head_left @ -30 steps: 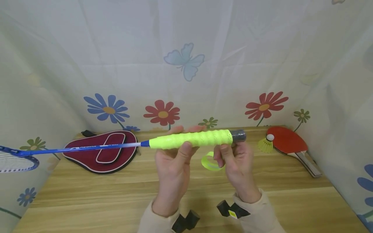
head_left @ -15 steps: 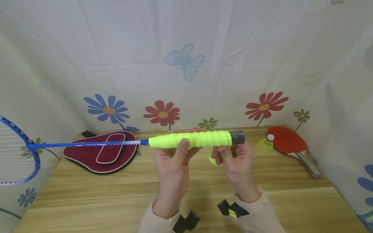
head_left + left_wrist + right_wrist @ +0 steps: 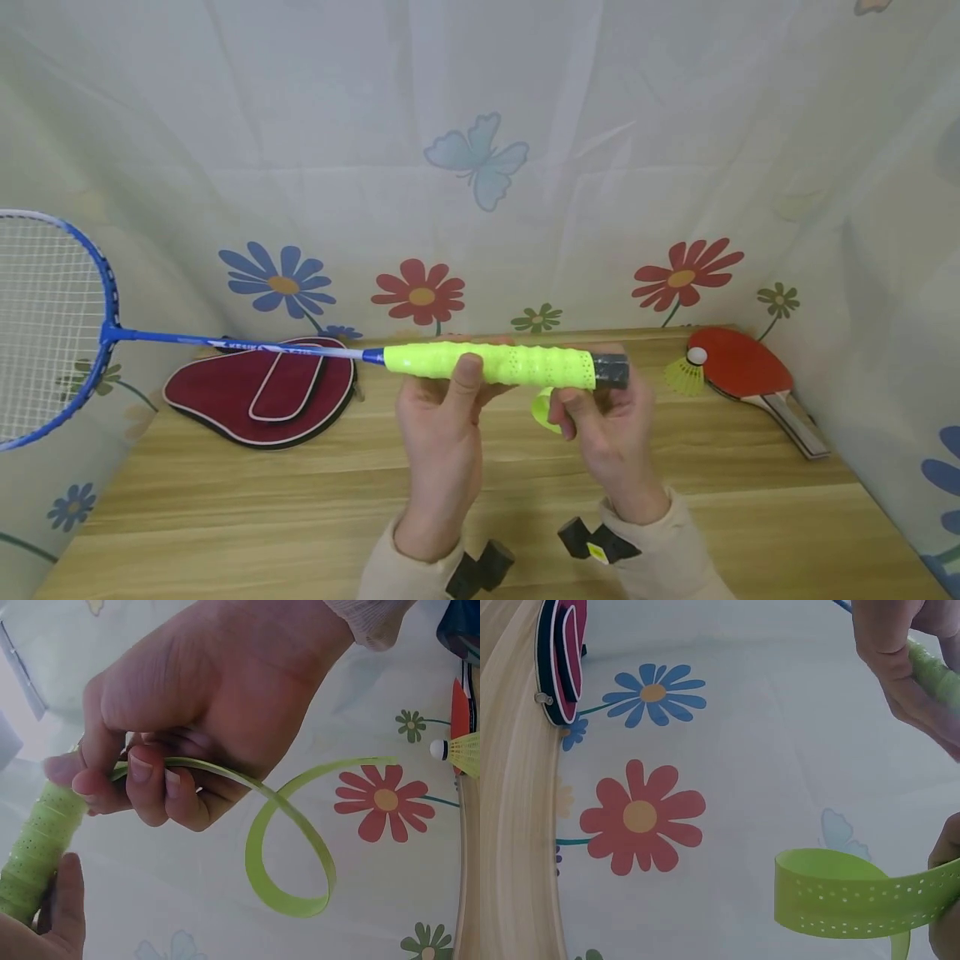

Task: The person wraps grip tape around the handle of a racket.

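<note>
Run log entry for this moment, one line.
left hand: grips yellow-green wrapped handle of blue badminton racket | right hand: holds loose perforated yellow-green tape strip | black handle end: not covered by tape

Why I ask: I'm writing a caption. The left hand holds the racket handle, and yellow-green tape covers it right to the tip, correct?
Not quite: the head view shows the yellow-green tape stopping short, leaving the dark tip uncovered. The rest stands.

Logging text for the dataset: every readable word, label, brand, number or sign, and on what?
"KESIKE" (likely, slightly blurred): racket shaft.
Marks on the shaft nearer the grip: too blurred to read.
Yellow label on the right wrist's black mount: too small to read.
</note>
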`<state>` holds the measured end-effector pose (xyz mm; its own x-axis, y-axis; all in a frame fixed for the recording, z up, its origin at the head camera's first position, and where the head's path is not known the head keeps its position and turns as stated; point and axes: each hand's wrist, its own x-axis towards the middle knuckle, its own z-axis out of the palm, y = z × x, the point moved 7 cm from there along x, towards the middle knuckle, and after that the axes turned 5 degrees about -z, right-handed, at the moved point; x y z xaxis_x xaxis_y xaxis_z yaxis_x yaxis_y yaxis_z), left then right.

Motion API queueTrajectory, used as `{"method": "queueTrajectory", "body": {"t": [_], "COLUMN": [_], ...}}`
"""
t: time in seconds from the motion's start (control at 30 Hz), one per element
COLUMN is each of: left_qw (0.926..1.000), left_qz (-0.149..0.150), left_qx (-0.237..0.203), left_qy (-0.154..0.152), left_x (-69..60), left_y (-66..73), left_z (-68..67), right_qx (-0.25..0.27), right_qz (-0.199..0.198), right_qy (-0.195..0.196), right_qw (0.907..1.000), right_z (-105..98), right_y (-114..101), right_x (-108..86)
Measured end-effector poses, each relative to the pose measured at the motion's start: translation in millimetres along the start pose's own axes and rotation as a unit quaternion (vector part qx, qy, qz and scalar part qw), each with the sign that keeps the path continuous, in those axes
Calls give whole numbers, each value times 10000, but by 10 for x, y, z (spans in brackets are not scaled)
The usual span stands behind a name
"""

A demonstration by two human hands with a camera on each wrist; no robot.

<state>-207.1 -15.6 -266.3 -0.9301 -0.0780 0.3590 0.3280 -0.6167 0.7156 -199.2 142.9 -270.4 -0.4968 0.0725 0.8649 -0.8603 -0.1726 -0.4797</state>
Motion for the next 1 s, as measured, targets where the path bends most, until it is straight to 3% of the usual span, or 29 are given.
{"method": "queueTrajectory", "body": {"t": [0.2,0.27,0.53,1.0], "left_qw": [9939,9924,9974,9992], "left_qz": [-15,-48,289,259], "left_qx": [-780,-855,-454,-290], "left_qy": [-782,-885,-472,-103], "left_x": [-16,-20,-19,-7], "left_y": [5,-2,8,25], "left_z": [122,140,64,6], "right_qx": [-161,-147,-123,215], "right_qz": [157,216,175,580], "right_qy": [262,314,-42,-95], "right_qw": [9994,9992,9998,9980], "right_z": [-24,-35,-3,-4], "right_y": [5,12,-10,35], "right_x": [-20,-20,6,-1]}}
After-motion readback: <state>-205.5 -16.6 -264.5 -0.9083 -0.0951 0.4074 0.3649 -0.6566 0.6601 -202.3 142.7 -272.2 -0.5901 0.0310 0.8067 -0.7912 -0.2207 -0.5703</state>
